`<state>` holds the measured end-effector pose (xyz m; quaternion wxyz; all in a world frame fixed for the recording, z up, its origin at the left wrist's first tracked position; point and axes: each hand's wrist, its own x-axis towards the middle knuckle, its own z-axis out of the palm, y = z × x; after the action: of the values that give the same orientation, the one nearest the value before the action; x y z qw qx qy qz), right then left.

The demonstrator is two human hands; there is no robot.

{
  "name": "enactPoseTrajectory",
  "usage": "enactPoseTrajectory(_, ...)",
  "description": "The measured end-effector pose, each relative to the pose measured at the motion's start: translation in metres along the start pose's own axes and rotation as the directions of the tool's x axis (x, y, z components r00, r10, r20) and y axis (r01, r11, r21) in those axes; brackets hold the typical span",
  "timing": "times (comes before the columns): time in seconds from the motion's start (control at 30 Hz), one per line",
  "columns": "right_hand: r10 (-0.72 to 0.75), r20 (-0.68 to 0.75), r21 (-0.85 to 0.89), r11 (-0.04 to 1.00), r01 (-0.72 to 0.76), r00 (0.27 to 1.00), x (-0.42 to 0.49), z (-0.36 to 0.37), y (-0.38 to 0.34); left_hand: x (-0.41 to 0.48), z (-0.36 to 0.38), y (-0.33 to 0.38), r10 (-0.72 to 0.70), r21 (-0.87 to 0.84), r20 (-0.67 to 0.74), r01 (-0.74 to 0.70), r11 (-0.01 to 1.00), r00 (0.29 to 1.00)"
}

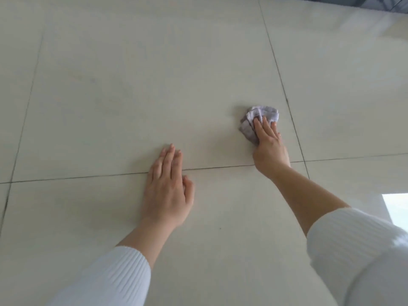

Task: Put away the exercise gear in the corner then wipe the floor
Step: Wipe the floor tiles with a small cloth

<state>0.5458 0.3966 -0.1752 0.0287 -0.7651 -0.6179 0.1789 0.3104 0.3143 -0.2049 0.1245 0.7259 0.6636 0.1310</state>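
Note:
A crumpled grey-lilac cloth lies on the pale tiled floor, right of centre. My right hand presses down on the cloth with straight fingers, covering its near part. My left hand rests flat on the floor across a grout line, fingers straight and together, holding nothing. Both arms wear white ribbed sleeves pushed up. No exercise gear is in view.
Dark grout lines cross the large tiles. A dark object shows at the top right corner, blurred. A bright reflection sits at the right edge.

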Motion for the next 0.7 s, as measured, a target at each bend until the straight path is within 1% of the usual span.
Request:
enactPoseTrajectory(0.2, -0.04, -0.017, 0.036, 0.999, 0.041, 0.999, 0.086, -0.014, 0.006, -0.001, -0.002, 0.001, 0.011, -0.005, -0.023, -0.011, 1.0, 1.0)
enactPoseTrajectory(0.33, 0.059, -0.028, 0.063, 0.996, -0.058, 0.998, 0.122, -0.029, -0.013, -0.001, -0.001, 0.0, 0.002, 0.004, -0.027, -0.002, 1.0, 1.0)
enactPoseTrajectory(0.4, 0.049, -0.011, 0.1, 0.994, -0.047, 0.999, 0.126, -0.032, -0.026, -0.001, -0.001, 0.0, 0.004, 0.002, -0.022, -0.004, 1.0, 1.0)
enactPoseTrajectory(0.47, -0.067, 0.001, 0.168, 0.984, 0.066, 0.998, 0.12, -0.025, -0.042, 0.0, -0.002, 0.0, 0.002, -0.009, -0.014, -0.002, 1.0, 1.0)
enactPoseTrajectory(0.53, -0.223, 0.005, 0.236, 0.948, 0.215, 0.975, 0.103, -0.013, -0.057, 0.0, -0.001, 0.0, 0.005, -0.012, -0.014, -0.006, 1.0, 1.0)
enactPoseTrajectory(0.63, -0.394, 0.051, 0.254, 0.894, 0.37, 0.918, 0.073, 0.002, -0.07, 0.0, 0.0, -0.001, 0.016, -0.007, -0.015, -0.016, 1.0, 1.0)
enactPoseTrajectory(0.7, -0.51, 0.083, 0.266, 0.839, 0.474, 0.856, 0.046, 0.012, -0.068, 0.0, -0.001, -0.001, 0.015, -0.008, -0.022, -0.015, 1.0, 1.0)
